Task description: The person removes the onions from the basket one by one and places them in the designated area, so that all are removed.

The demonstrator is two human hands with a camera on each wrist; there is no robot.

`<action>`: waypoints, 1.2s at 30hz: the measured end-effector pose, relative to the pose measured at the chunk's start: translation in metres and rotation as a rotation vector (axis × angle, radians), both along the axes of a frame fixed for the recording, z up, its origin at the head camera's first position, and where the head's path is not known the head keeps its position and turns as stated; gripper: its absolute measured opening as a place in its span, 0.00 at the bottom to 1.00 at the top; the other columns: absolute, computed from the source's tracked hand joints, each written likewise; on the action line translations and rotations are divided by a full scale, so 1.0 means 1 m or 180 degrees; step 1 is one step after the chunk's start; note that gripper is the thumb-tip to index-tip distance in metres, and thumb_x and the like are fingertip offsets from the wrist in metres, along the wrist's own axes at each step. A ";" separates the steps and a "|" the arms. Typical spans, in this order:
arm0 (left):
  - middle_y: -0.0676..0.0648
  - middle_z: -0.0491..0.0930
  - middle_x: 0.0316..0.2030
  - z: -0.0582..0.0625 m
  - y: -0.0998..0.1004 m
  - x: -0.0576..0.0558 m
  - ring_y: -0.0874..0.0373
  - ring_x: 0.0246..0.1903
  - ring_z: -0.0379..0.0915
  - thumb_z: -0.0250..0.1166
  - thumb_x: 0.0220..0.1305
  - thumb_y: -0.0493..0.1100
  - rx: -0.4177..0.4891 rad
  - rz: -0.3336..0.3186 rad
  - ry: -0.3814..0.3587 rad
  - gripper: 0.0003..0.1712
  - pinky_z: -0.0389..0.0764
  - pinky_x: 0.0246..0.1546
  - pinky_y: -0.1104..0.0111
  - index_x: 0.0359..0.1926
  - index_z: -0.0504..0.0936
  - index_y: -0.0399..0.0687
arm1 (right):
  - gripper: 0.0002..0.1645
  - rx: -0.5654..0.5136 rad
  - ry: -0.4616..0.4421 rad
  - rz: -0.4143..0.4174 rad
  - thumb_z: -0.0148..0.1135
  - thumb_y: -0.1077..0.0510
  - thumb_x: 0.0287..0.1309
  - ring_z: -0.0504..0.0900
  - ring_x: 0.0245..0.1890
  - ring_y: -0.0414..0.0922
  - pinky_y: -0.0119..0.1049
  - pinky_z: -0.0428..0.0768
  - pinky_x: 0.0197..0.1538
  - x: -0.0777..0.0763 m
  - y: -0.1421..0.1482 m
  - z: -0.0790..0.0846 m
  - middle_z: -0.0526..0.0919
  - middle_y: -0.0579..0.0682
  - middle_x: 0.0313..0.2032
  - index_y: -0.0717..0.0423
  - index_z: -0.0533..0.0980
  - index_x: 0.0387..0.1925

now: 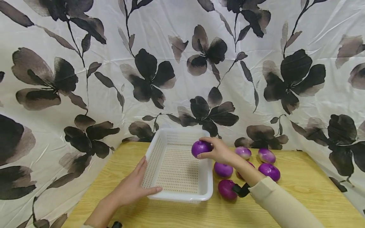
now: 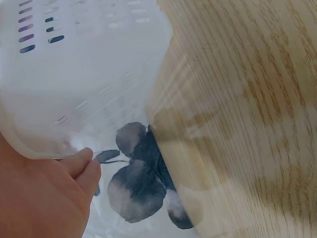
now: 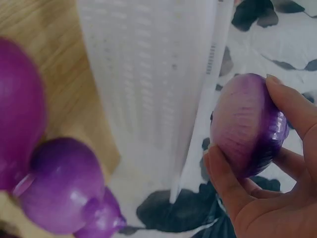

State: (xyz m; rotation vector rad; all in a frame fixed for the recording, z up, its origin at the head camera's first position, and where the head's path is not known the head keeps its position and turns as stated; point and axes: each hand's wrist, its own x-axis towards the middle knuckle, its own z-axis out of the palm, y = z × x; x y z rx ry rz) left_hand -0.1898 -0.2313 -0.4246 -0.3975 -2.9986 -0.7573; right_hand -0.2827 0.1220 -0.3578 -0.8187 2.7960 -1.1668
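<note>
A white perforated plastic basket (image 1: 176, 171) sits on the table, with nothing lying inside it. My left hand (image 1: 134, 185) holds its near left corner, thumb over the rim and fingers along the outer wall; the left wrist view shows the fingertips against the plastic. Above the basket's right rim, my right hand (image 1: 215, 148) grips a purple onion (image 1: 200, 148) between thumb and fingers. In the right wrist view that onion (image 3: 247, 124) is raised clear of the basket wall.
Right of the basket lie several more purple onions, among them a near one (image 1: 226, 189), one by the rim (image 1: 223, 170) and one farther right (image 1: 269, 171). The wooden table (image 1: 302, 196) ends at a floral cloth (image 1: 176, 79) behind and at the sides.
</note>
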 end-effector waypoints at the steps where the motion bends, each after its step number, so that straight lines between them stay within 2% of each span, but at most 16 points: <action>1: 0.38 0.37 0.82 0.000 0.001 0.000 0.32 0.75 0.52 0.67 0.54 0.78 0.0000 0.0001 -0.0007 0.74 0.65 0.67 0.35 0.81 0.42 0.35 | 0.44 -0.0003 0.0015 -0.0002 0.79 0.49 0.53 0.81 0.57 0.57 0.52 0.83 0.57 0.001 0.004 -0.001 0.78 0.62 0.62 0.59 0.73 0.68; 12: 0.38 0.36 0.82 0.003 0.003 -0.003 0.32 0.74 0.53 0.66 0.54 0.78 -0.0039 -0.0003 -0.0044 0.74 0.65 0.67 0.35 0.81 0.42 0.34 | 0.41 0.0061 0.0330 0.0068 0.80 0.50 0.53 0.84 0.52 0.54 0.51 0.84 0.54 0.011 0.042 -0.010 0.84 0.61 0.55 0.61 0.76 0.65; 19: 0.38 0.35 0.82 0.003 0.001 -0.007 0.32 0.75 0.51 0.66 0.54 0.79 -0.0044 -0.0032 0.0014 0.75 0.65 0.67 0.35 0.81 0.41 0.34 | 0.40 0.0057 0.0282 -0.0060 0.78 0.50 0.55 0.82 0.56 0.58 0.55 0.83 0.56 0.023 0.065 -0.008 0.81 0.62 0.60 0.60 0.75 0.66; 23: 0.38 0.35 0.82 0.006 -0.002 -0.007 0.31 0.75 0.50 0.66 0.55 0.79 -0.0067 -0.0016 0.0043 0.75 0.64 0.67 0.35 0.81 0.41 0.33 | 0.42 0.0099 0.0215 -0.0148 0.78 0.49 0.56 0.82 0.54 0.61 0.58 0.83 0.55 0.030 0.080 -0.008 0.80 0.64 0.59 0.62 0.73 0.68; 27: 0.38 0.35 0.82 0.008 -0.003 -0.007 0.31 0.75 0.49 0.65 0.54 0.79 -0.0064 -0.0018 0.0044 0.75 0.64 0.67 0.34 0.80 0.42 0.33 | 0.43 0.0101 0.0097 -0.0251 0.78 0.48 0.55 0.81 0.55 0.64 0.60 0.82 0.56 0.040 0.096 -0.009 0.76 0.65 0.63 0.59 0.72 0.68; 31: 0.38 0.35 0.82 0.007 -0.002 -0.006 0.31 0.75 0.49 0.67 0.54 0.78 -0.0011 -0.0024 0.0013 0.75 0.63 0.68 0.34 0.80 0.42 0.33 | 0.42 0.0143 0.0069 -0.0321 0.79 0.46 0.54 0.80 0.56 0.64 0.62 0.81 0.57 0.051 0.112 -0.019 0.76 0.65 0.63 0.56 0.74 0.67; 36: 0.38 0.34 0.82 0.003 0.000 -0.003 0.30 0.75 0.49 0.67 0.54 0.77 0.0043 -0.0038 -0.0064 0.75 0.62 0.68 0.34 0.81 0.41 0.34 | 0.39 0.0140 0.0017 -0.0332 0.80 0.47 0.51 0.83 0.51 0.57 0.54 0.84 0.51 0.066 0.133 -0.035 0.81 0.60 0.56 0.55 0.76 0.63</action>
